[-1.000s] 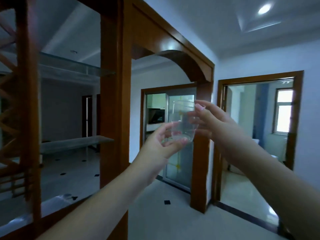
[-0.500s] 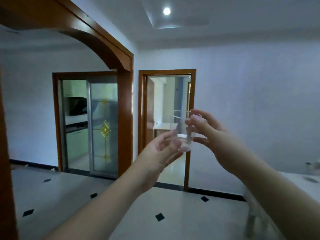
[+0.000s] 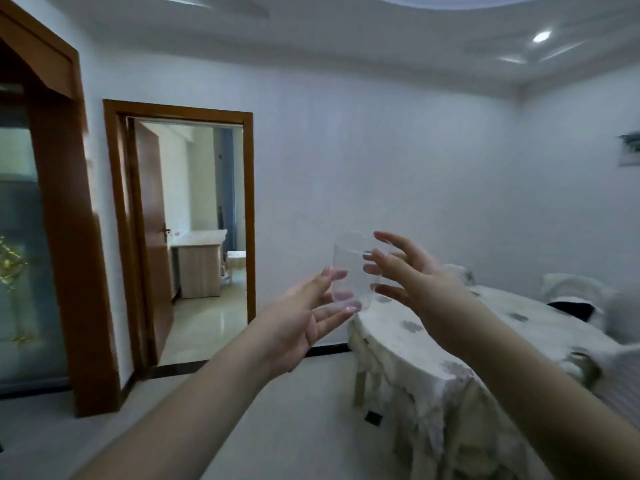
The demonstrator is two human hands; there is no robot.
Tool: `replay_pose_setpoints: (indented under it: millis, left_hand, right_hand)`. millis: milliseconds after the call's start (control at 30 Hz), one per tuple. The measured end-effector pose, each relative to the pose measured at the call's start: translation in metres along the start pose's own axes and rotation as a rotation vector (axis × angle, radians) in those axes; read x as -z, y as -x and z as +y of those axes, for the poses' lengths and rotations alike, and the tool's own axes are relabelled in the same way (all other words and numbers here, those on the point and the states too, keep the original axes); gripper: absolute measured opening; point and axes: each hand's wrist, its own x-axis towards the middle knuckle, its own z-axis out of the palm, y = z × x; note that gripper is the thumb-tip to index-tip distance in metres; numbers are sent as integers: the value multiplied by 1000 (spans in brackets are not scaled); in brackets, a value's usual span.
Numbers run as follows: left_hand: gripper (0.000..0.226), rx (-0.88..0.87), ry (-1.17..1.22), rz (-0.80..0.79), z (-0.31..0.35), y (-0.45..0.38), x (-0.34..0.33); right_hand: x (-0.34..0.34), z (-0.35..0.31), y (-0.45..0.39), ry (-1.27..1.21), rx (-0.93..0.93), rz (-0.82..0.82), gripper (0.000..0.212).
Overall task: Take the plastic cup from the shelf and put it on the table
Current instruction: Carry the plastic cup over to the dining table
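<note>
Right now the plastic cup [image 3: 353,268] is hanging upright in mid-air, between both hands and over the near-left edge of the table [image 3: 433,344], which is wearing a pale flowered cloth. The left hand [image 3: 304,320] is cupping underneath, palm up, its fingers spread and touching the cup's base. The right hand [image 3: 412,271] is pinching the upper wall, thumb on the near side and fingers reaching round to the far side by the rim; neither hand is squeezing hard, as far as one can tell.

Judging by its thin, clear wall, the cup is looking very light and easily dented, and probably a little slick. Holding it by the middle of the wall with a gentle wrap, or supporting the base as the left hand is doing, seems safer than pinching the rim. The cloth may be rumpling under it, so a flat patch well in from the edge is looking like the better landing place.
</note>
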Motion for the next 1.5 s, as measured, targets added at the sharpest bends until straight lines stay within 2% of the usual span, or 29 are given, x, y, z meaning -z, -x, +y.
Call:
replay_pose_setpoints:
  millis: [367,600,767,933,1100,1200,1300,1500]
  left_hand:
    - [39,179,98,-239,-50,-55,-22]
    - [36,316,122,-443,-92,-67,-79]
    - [42,396,158,-603,-121,-59,-134]
    - [42,487,166,-685,-156,-46,-207]
    - [37,566,138,-747,-198,-27,-295]
    - [43,579,140,-773,-218,-13,-346]
    - [33,618,153,-784,-237,0,-396]
    - [30,657,114,-780,-270,12,-471]
  right_hand:
    - [27,32,33,110,-89,290,63]
    - [69,28,78,225,-154,464,56]
    - [114,18,122,286,-191,561,54]
    - [168,10,183,347,-201,668,39]
    - [231,-1,247,394,-219,761,46]
    - [270,-9,284,405,-222,817,53]
    - [308,-17,317,412,-228,862,61]
    - [374,-23,360,406,-239,899,61]
